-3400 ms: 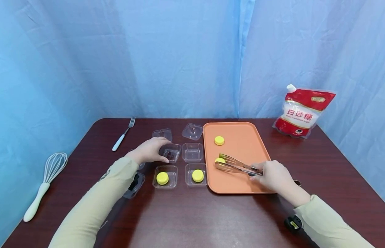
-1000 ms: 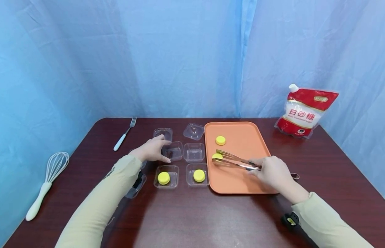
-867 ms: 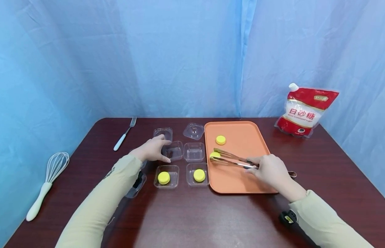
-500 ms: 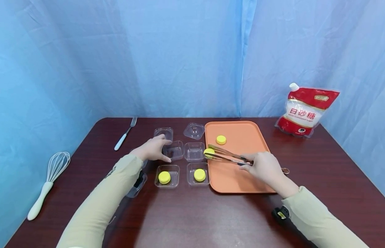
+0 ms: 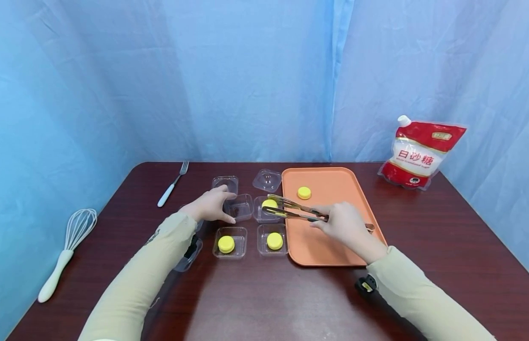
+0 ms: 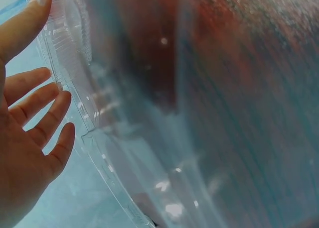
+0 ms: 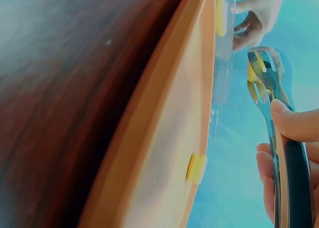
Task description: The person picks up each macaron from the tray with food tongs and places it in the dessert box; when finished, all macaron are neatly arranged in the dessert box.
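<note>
Tongs (image 5: pixel 291 211) in the right hand (image 5: pixel 342 222), fingers curled round the handles, pinching a yellow cake (image 5: pixel 269 204) just over the clear box (image 5: pixel 264 213) left of the orange tray (image 5: pixel 332 246). Left hand (image 5: pixel 210 205), fingers relaxed, touches the next clear box (image 5: pixel 240 207) further left of the tray.

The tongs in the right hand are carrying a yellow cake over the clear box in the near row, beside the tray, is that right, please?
Not quite: the head view shows the tongs, held by the right hand, carrying the yellow cake over the clear box in the middle row beside the tray, not the near row. Both near-row boxes already hold a cake.
</note>
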